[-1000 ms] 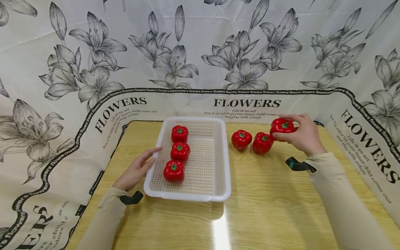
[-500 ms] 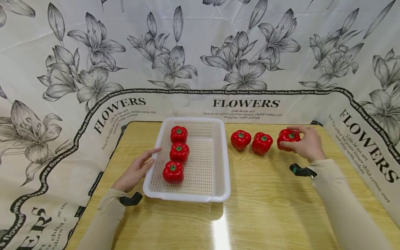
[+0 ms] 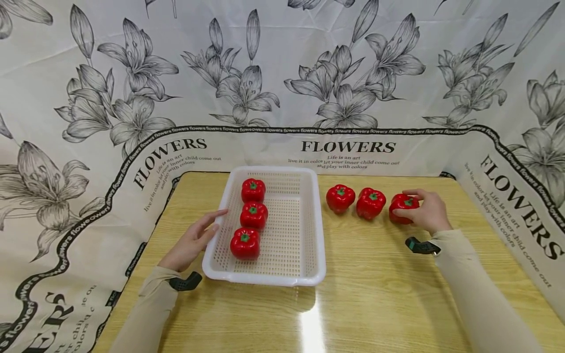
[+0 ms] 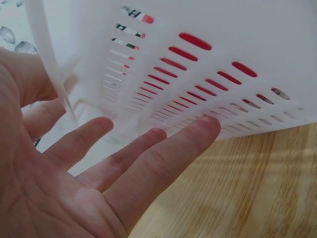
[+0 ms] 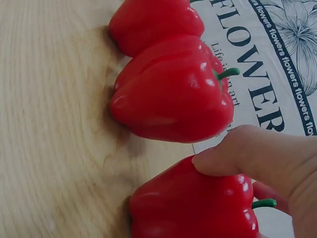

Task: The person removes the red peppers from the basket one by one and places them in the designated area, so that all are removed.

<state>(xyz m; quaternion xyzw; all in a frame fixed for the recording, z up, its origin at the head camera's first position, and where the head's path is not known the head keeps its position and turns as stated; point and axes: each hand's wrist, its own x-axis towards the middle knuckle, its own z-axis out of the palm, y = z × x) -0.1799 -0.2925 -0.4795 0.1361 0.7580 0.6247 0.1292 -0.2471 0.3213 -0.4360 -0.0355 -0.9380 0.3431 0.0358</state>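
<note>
My right hand [image 3: 427,212] pinches a glossy red bell pepper [image 3: 399,208] with a green stem, at the right end of a row of three on the table. In the right wrist view, the thumb [image 5: 218,161] lies on the side of this pepper [image 5: 193,208]; the other fingers are mostly hidden behind it. My left hand [image 3: 190,242] rests at the left rim of a white plastic basket [image 3: 312,274]. In the left wrist view, its extended fingers [image 4: 163,163] lie along the slotted outer wall. Inside the basket, three red peppers [image 3: 245,244] form a column along the left side.
Left of the held pepper stand a middle pepper [image 3: 371,203] and another pepper [image 3: 340,198], close to the basket's right wall. A wood-grain table [image 3: 375,294] lies beneath. Flower-printed cloth [image 3: 265,147] surrounds the back and sides.
My right hand has brought its pepper down and toward me, from against the middle pepper's upper right to a spot in the row with a small gap. The left hand and basket stay put.
</note>
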